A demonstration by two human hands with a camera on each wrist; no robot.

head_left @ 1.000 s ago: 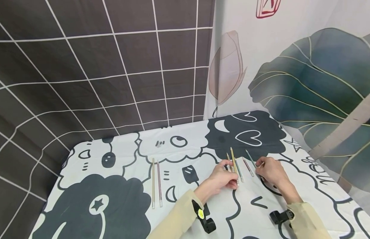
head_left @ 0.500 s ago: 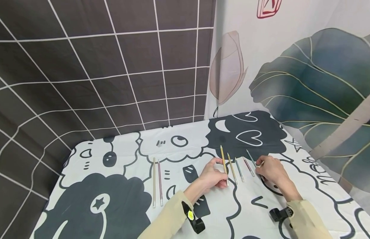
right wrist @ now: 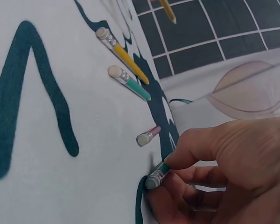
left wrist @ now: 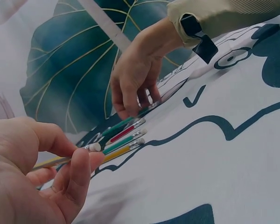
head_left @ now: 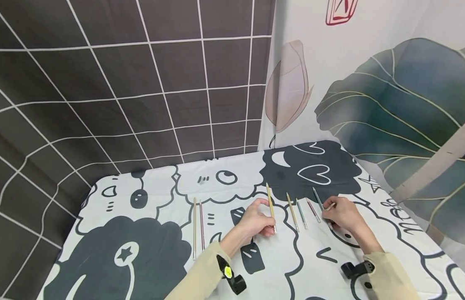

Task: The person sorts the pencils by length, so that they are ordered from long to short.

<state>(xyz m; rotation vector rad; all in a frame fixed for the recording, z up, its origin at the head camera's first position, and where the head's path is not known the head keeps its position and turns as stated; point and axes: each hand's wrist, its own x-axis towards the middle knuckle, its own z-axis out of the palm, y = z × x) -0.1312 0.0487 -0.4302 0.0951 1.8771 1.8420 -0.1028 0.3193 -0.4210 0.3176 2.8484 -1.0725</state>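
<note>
Left to right on the table (head_left: 277,266): a yellowish pencil (head_left: 194,229) and a dark-red pencil (head_left: 202,221) lie side by side, not touching, left of the left hand (head_left: 255,221). That hand pinches the lifted yellow pencil (head_left: 270,202) near its eraser; it appears raised. Step in hand, as judged: handling one pencil singly. Next move would call for a steady pinch, clear of neighbours. Between the hands: loose yellow pencil (head_left: 292,211), loose green pencil (head_left: 301,213), short-looking red pencil (head_left: 313,211). Right hand (head_left: 341,213) pinches the far green pencil (head_left: 317,198) near its eraser; cannot tell whether lifted. Count: seven pencils (three yellow, two red, two green); two hands.
</note>
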